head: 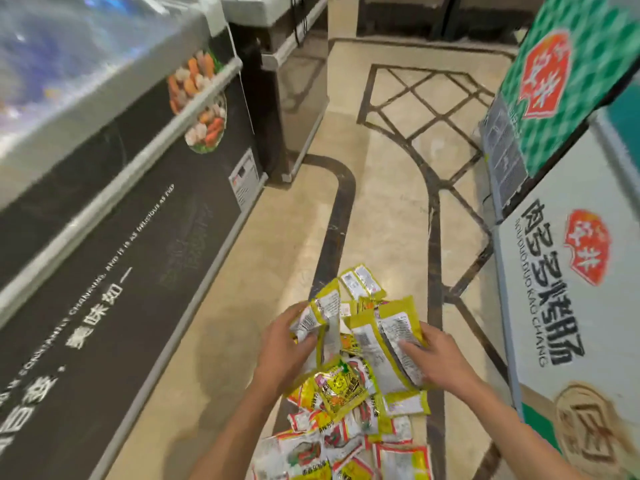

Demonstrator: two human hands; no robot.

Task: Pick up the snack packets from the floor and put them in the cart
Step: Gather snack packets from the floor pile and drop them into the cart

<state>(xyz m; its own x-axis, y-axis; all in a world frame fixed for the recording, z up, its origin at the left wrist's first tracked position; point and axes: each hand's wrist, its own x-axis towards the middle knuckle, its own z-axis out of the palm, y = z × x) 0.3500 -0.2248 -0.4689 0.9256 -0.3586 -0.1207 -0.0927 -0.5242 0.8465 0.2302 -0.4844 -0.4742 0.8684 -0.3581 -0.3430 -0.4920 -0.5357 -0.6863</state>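
Observation:
I hold a bunch of yellow and silver snack packets (360, 320) between both hands above the floor. My left hand (284, 344) grips the left side of the bunch, fingers curled round the packets. My right hand (436, 358) grips the right side, thumb on top of a silver packet. Below the hands lies a heap of more snack packets (346, 441), yellow, red and white, reaching the bottom edge. No cart shows in this view.
A dark chest freezer (114, 209) with a glass top runs along the left. White and green freezer cabinets (561, 271) stand on the right. The beige tiled floor (391, 188) with dark inlay lines stretches ahead between them.

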